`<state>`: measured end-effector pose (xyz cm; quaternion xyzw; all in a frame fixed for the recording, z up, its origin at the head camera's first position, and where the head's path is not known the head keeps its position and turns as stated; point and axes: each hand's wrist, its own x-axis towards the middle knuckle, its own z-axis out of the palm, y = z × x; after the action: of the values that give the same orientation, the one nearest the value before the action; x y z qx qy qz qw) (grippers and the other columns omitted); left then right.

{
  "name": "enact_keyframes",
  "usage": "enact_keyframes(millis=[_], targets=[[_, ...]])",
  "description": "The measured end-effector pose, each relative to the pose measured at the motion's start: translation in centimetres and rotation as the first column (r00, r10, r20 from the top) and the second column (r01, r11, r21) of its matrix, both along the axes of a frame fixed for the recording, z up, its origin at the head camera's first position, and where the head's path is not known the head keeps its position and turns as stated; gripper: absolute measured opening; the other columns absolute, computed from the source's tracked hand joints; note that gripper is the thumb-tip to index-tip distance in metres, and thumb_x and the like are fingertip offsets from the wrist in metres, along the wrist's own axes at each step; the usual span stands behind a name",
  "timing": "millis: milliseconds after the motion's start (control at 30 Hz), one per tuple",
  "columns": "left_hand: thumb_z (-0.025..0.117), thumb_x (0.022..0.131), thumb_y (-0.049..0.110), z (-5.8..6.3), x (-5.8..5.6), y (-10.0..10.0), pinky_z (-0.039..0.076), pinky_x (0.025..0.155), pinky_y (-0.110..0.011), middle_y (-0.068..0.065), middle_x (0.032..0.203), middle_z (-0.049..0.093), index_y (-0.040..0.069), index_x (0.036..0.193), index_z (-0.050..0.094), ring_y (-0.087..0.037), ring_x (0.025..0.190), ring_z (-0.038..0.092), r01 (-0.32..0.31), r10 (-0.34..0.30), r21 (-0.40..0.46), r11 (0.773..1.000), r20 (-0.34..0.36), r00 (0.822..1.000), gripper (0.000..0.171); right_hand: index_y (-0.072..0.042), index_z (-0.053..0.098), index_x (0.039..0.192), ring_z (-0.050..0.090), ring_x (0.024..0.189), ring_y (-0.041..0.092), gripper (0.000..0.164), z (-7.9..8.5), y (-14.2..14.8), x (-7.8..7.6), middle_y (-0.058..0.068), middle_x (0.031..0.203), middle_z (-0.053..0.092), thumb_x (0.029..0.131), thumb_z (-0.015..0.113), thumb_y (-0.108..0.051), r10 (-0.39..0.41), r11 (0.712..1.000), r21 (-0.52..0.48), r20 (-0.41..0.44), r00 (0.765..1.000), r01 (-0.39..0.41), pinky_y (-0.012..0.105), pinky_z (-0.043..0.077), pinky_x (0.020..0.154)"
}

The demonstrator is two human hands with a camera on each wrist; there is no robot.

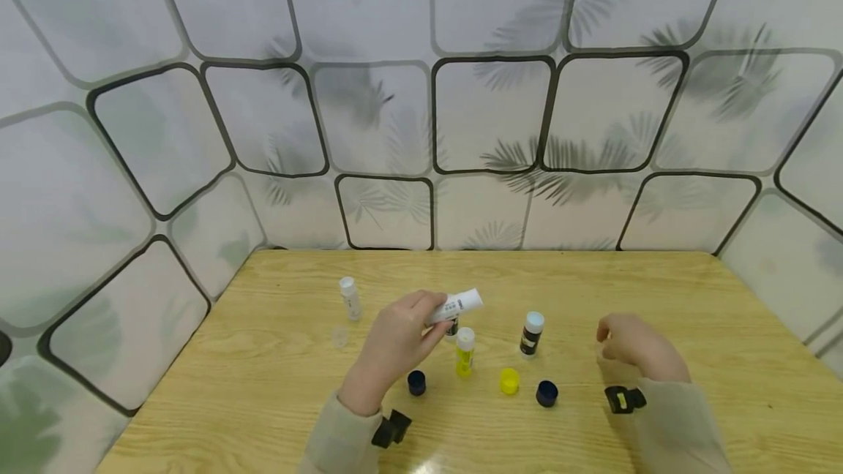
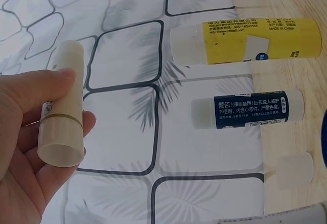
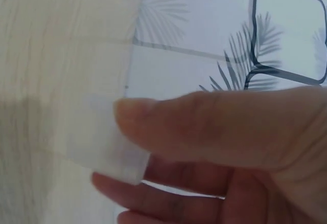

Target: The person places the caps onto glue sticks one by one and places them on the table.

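My left hand [image 1: 395, 339] grips a white glue stick [image 1: 461, 303], tilted above the table, thumb on one side and fingers round the other. Off to the right, my right hand [image 1: 642, 346] pinches a translucent cap [image 3: 102, 147] between thumb and fingers; the fingers hide part of it. Below the left hand's glue stick stands a yellow glue stick [image 1: 465, 353], with a navy-labelled glue stick [image 1: 451, 328] partly hidden behind. Another navy-labelled glue stick [image 1: 530, 335] stands between the hands. These standing sticks show whitish tops without coloured caps.
A yellow cap [image 1: 509, 382] and two dark blue caps [image 1: 416, 383], [image 1: 546, 393] lie nearer the table's front. To the left stand a white glue stick [image 1: 350, 300] and a clear cap [image 1: 339, 337]. A patterned fabric wall [image 1: 484, 211] borders the wooden table [image 1: 276, 386].
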<state>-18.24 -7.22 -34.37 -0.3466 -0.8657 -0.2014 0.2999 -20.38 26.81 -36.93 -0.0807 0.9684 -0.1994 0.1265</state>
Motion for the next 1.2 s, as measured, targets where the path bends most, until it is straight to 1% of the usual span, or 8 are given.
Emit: enact_keyframes(millis=[167,333,533,667,767,933,1067,1200], targets=[[0.071,0.075,0.016,0.1,0.0,0.0,0.047,0.058,-0.018,-0.006,0.089,0.062,0.002,0.099,0.061,-0.009,0.072,0.058,0.007,-0.007,0.001,1.0,-0.006,1.0,0.03,0.01,0.057,0.097,0.054,0.082,0.036,0.023,0.6,-0.1,0.0,0.028,0.094,0.056,0.075,0.054,0.004,0.007,1.0,-0.005,-0.09,0.996,-0.008,0.045,0.045,0.064],[0.071,0.075,0.016,0.1,0.0,0.0,0.048,0.059,-0.018,-0.006,0.089,0.062,0.002,0.099,0.061,-0.01,0.073,0.058,0.006,-0.006,-0.001,1.0,-0.009,1.0,0.03,0.013,0.053,0.104,0.051,0.091,0.044,0.028,1.2,-0.4,0.4,0.031,0.1,0.054,0.079,0.055,0.001,-0.022,0.999,-0.028,-0.144,0.989,0.018,0.049,0.044,0.069],[0.071,0.075,0.017,0.0,0.0,-0.1,0.048,0.059,-0.018,-0.006,0.09,0.062,0.002,0.099,0.061,-0.01,0.073,0.058,0.003,-0.003,0.003,1.0,-0.012,1.0,0.03,0.012,0.05,0.107,0.053,0.087,0.04,0.03,1.9,-0.8,0.8,0.03,0.101,0.053,0.083,0.056,-0.006,-0.063,0.997,-0.065,-0.185,0.981,0.052,0.046,0.045,0.066],[0.071,0.075,0.017,0.0,0.0,-0.1,0.048,0.06,-0.018,-0.005,0.089,0.062,0.002,0.099,0.061,-0.01,0.074,0.058,0.002,-0.002,0.004,1.0,-0.016,1.0,0.029,0.011,0.05,0.107,0.052,0.088,0.04,0.032,2.5,-1.3,1.1,0.029,0.102,0.053,0.084,0.057,-0.01,-0.083,0.995,-0.079,-0.233,0.969,0.066,0.047,0.045,0.066],[0.071,0.075,0.017,0.0,0.0,-0.1,0.048,0.06,-0.018,-0.005,0.089,0.062,0.003,0.099,0.061,-0.01,0.074,0.058,-0.003,0.003,0.001,1.0,-0.014,1.0,0.029,0.01,0.051,0.107,0.051,0.09,0.041,0.032,2.8,-1.6,1.3,0.028,0.104,0.053,0.083,0.059,-0.011,-0.097,0.993,-0.096,-0.294,0.951,0.071,0.048,0.044,0.069],[0.071,0.075,0.017,0.0,0.0,-0.1,0.048,0.061,-0.019,-0.005,0.09,0.062,0.003,0.099,0.061,-0.01,0.075,0.059,-0.01,0.01,0.001,1.0,-0.012,1.0,0.029,0.008,0.052,0.108,0.053,0.087,0.038,0.034,3.3,-1.7,1.5,0.023,0.098,0.056,0.085,0.059,-0.016,-0.106,0.985,-0.164,-0.391,0.914,0.044,0.048,0.044,0.069],[0.071,0.075,0.017,0.0,0.0,-0.1,0.048,0.061,-0.019,-0.005,0.09,0.062,0.003,0.099,0.061,-0.011,0.075,0.059,-0.014,0.014,0.0,1.0,-0.023,1.0,0.029,0.005,0.052,0.111,0.053,0.093,0.037,0.039,3.5,-1.9,1.6,0.021,0.102,0.057,0.087,0.057,-0.026,-0.132,0.969,-0.244,-0.396,0.909,0.035,0.048,0.045,0.073],[0.071,0.075,0.017,-0.1,0.0,-0.1,0.048,0.06,-0.019,-0.005,0.09,0.062,0.004,0.099,0.061,-0.01,0.075,0.059,-0.018,0.018,-0.005,1.0,-0.03,0.999,0.03,0.004,0.051,0.113,0.053,0.095,0.037,0.045,3.7,-2.1,1.6,0.02,0.104,0.056,0.088,0.054,-0.033,-0.16,0.951,-0.309,-0.398,0.903,0.033,0.046,0.046,0.073]])
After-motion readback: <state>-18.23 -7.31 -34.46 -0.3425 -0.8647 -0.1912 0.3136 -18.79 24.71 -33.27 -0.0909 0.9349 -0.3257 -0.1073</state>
